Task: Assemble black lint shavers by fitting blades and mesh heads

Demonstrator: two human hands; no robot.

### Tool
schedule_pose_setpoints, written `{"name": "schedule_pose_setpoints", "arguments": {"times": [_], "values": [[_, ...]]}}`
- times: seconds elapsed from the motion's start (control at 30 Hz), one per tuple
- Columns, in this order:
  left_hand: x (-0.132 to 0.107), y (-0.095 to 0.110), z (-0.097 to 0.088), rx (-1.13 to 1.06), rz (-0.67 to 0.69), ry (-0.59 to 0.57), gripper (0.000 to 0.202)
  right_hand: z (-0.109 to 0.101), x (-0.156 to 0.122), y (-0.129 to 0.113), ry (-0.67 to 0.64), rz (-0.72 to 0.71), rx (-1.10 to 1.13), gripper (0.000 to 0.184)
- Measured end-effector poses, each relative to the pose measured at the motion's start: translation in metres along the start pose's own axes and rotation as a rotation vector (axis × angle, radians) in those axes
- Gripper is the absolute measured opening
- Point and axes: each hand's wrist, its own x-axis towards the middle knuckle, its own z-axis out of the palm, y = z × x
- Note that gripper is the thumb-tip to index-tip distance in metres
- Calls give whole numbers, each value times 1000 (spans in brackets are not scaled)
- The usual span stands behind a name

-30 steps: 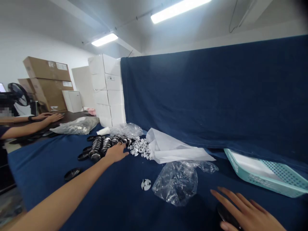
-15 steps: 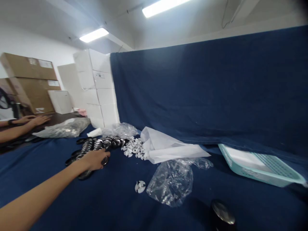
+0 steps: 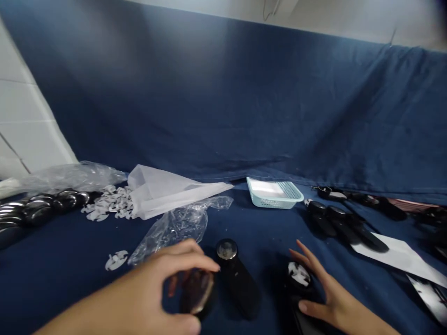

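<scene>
My left hand (image 3: 150,284) is curled round a black round cap with a shiny metal rim (image 3: 199,293), thumb and fingers on either side of it. Just right of it, a black device with a round silver-topped head (image 3: 226,251) lies on the cloth. A similar black device (image 3: 302,288), its round head topped by a white piece, is in my right hand (image 3: 331,293). The right thumb lies over its handle and the fingers pass behind the head. A loose white curved plastic piece (image 3: 116,260) rests left of my left hand.
Black metal-rimmed caps (image 3: 38,209) lie at the left beside a heap of white pieces (image 3: 110,202), a white bag (image 3: 171,190) and clear plastic (image 3: 178,225). Behind stands a light-blue basket (image 3: 275,202). More black devices (image 3: 342,221) and white paper (image 3: 401,253) lie at right.
The view has swung right. My left hand has come from the row of caps to the front middle with a cap in it. My right hand has come into view.
</scene>
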Motion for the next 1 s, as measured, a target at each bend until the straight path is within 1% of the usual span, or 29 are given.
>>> {"name": "schedule_pose_setpoints", "arguments": {"times": [0.03, 0.07, 0.1, 0.13, 0.2, 0.27, 0.33, 0.37, 0.4, 0.43, 0.5, 0.53, 0.57, 0.63, 0.73, 0.8, 0.87, 1.0], "values": [[15, 14, 17, -48, 0, -128, 48, 0, 2, 1, -19, -2, 40, 96], [29, 26, 33, -90, 15, -199, 53, 1, 4, 3, -27, -4, 73, 92], [42, 34, 48, -120, 44, -201, 53, 1, 4, 6, -26, -1, 103, 87], [54, 40, 62, -128, 57, -168, 54, 1, 4, 9, -16, 7, 135, 82], [73, 47, 89, -145, 69, -122, 54, 0, 5, 13, 22, 15, 197, 73], [87, 51, 112, -175, 73, -91, 52, -2, 7, 14, 89, -38, 241, 64], [97, 56, 130, -212, 86, -56, 51, -4, 9, 15, 169, -114, 288, 55], [101, 59, 138, -229, 94, -43, 51, -6, 9, 16, 192, -130, 340, 53], [104, 62, 143, -247, 101, -36, 51, -7, 9, 16, 199, -120, 422, 55], [107, 65, 148, -268, 105, -35, 51, -8, 8, 16, 188, -80, 533, 59], [111, 70, 156, -318, 104, -20, 50, -11, 4, 18, 121, 59, 805, 66], [113, 71, 159, -342, 101, -11, 50, -13, 2, 18, 74, 131, 932, 66], [115, 72, 161, -363, 97, -2, 49, -16, 0, 19, 26, 189, 1033, 63], [119, 73, 164, -397, 80, 3, 49, -23, -3, 20, -67, 249, 1138, 55], [123, 72, 163, -416, 47, -4, 48, -36, -6, 17, -125, 243, 1138, 48], [124, 73, 159, -420, 43, 3, 47, -41, -6, 9, -130, 233, 1093, 48], [123, 76, 154, -456, 39, -4, 45, -43, -5, -3, -76, 192, 1030, 51], [121, 86, 145, -538, 23, -35, 48, -46, -6, -29, 114, 72, 903, 55]]}}
